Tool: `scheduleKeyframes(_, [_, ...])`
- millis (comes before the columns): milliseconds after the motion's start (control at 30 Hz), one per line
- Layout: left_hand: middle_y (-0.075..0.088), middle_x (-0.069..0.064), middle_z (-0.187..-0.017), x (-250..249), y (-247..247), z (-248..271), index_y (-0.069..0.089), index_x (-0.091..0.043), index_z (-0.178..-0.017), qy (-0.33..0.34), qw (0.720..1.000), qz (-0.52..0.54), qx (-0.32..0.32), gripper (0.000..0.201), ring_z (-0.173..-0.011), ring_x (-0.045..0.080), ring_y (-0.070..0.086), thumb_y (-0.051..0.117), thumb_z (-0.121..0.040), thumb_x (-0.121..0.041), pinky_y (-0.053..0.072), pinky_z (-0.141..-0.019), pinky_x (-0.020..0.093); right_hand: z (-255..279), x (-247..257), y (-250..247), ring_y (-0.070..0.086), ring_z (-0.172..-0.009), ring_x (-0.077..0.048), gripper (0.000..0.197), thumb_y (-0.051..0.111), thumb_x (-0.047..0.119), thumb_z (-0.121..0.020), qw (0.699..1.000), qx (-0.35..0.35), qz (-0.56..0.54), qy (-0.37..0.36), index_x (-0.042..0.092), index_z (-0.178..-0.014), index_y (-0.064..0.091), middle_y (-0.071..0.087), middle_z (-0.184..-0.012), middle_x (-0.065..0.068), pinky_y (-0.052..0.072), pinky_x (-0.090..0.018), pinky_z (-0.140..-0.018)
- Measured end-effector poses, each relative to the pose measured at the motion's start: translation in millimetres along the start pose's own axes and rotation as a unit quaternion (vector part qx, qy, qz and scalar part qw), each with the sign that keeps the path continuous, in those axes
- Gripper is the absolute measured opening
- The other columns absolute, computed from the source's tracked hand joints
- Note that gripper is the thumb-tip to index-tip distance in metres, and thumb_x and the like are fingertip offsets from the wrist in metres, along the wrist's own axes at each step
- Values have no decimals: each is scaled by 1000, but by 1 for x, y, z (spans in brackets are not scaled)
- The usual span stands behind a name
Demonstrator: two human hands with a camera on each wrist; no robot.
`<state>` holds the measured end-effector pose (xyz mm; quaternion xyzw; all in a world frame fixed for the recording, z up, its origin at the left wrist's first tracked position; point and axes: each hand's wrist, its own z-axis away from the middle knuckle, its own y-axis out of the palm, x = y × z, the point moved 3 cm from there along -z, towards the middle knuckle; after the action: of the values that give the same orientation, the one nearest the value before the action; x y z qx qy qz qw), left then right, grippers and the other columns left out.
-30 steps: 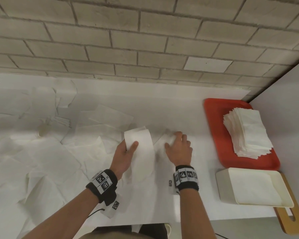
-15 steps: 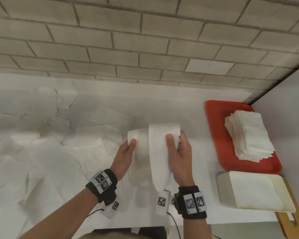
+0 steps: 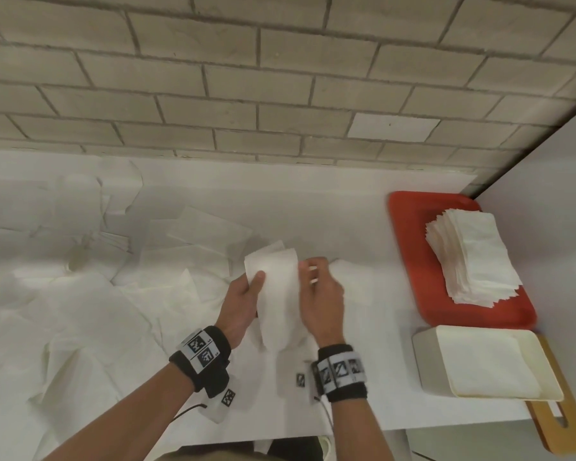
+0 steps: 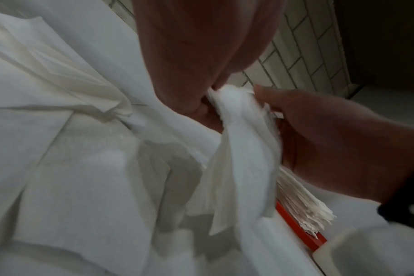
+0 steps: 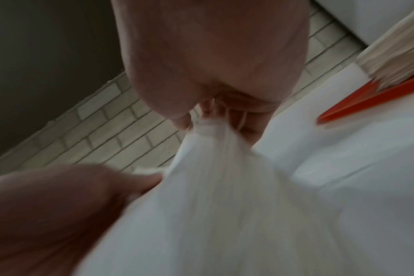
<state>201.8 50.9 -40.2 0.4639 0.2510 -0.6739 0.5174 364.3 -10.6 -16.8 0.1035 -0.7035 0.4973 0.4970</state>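
A white paper napkin (image 3: 275,287) hangs lengthwise between my two hands above the white table (image 3: 313,207). My left hand (image 3: 251,286) grips its left edge, thumb on top. My right hand (image 3: 313,272) pinches the right edge close beside it, fingers curled. The left wrist view shows the napkin (image 4: 243,142) bunched at its top between my left hand (image 4: 208,97) and my right hand (image 4: 331,138). In the blurred right wrist view, my right hand's (image 5: 201,121) fingers pinch the top of the napkin (image 5: 225,186), and my left hand (image 5: 59,214) sits at lower left.
A red tray (image 3: 409,234) at the right carries a stack of folded napkins (image 3: 473,257). In front of it stands a cream box (image 3: 479,364) on a wooden board (image 3: 559,424). Loose unfolded napkins (image 3: 80,311) cover the table's left side. A brick wall runs behind.
My right hand left the table, lifted the napkin's right side and brought it over toward my left hand. The napkin is now narrower and the hands are closer together.
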Motion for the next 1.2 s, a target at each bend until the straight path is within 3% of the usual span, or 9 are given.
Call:
scheduleKeyframes(133, [81,11,-111,3,-13,0,73,-14,-119,-6,999,-15,-33,35,-106,34,77,49,-114,-39,58,-98,66,-67,-65,-41,61,-121,-40,42,64,21,-96,972,9,234,27,18,-137,55,60,-134,-13,56,-53,-94])
scheduleKeyframes(200, [80,14,-110,6,-20,0,74,-13,-118,-8,999,-19,-38,36,-105,35,77,50,-113,-40,58,-97,66,-89,-99,-55,45,-140,-41,63,73,37,-94,929,121,335,104,16,-148,48,41,-153,-14,48,-56,-109])
scheduleKeyframes(267, [81,13,-110,8,-24,0,74,-13,-118,-15,999,-18,-41,38,-104,35,78,51,-112,-43,58,-97,66,-98,-113,-61,41,-137,-40,53,77,49,-91,905,174,364,138,16,-129,61,40,-146,-15,47,-51,-109])
scheduleKeyframes(400, [81,10,-111,12,-20,3,74,-14,-120,-32,999,-2,-42,38,-105,31,78,50,-112,-43,59,-98,63,-90,-105,-52,62,-110,-33,15,75,25,-94,942,171,267,109,17,-89,62,67,-108,-8,52,-38,-88])
scheduleKeyframes(567, [81,8,-114,15,-8,7,73,-15,-123,-48,998,12,-46,37,-109,32,77,50,-113,-42,59,-100,62,-63,-89,-36,63,-94,-32,26,58,-3,-89,969,162,169,81,15,-108,56,65,-99,-8,44,-31,-71])
scheduleKeyframes(700, [81,8,-113,20,5,12,72,-14,-124,-67,997,13,-45,39,-110,33,77,47,-113,-42,61,-96,54,-47,-34,-65,68,-92,-24,44,66,2,-93,992,54,-54,99,33,-125,65,70,-105,-6,56,-33,-79])
scheduleKeyframes(833, [82,9,-112,20,34,23,72,-14,-124,-86,996,13,-27,39,-106,32,77,45,-114,-40,62,-88,47,-13,37,-113,63,-104,-17,44,68,-4,-95,958,-43,-282,-4,29,-125,70,69,-123,-1,54,-27,-82])
scheduleKeyframes(1000, [81,10,-113,12,79,41,71,-15,-127,-84,996,28,4,39,-107,34,77,46,-112,-40,62,-86,45,50,22,-132,70,-111,-12,31,74,1,-96,973,-39,-227,-9,30,-107,77,74,-121,9,55,-36,-98])
scheduleKeyframes(1200, [80,15,-109,1,130,69,72,-8,-120,-19,1000,7,20,43,-96,33,76,35,-111,-28,60,-78,43,99,-37,-154,61,-112,7,29,82,15,-90,995,-16,-93,32,41,-98,71,69,-114,18,38,-3,-90])
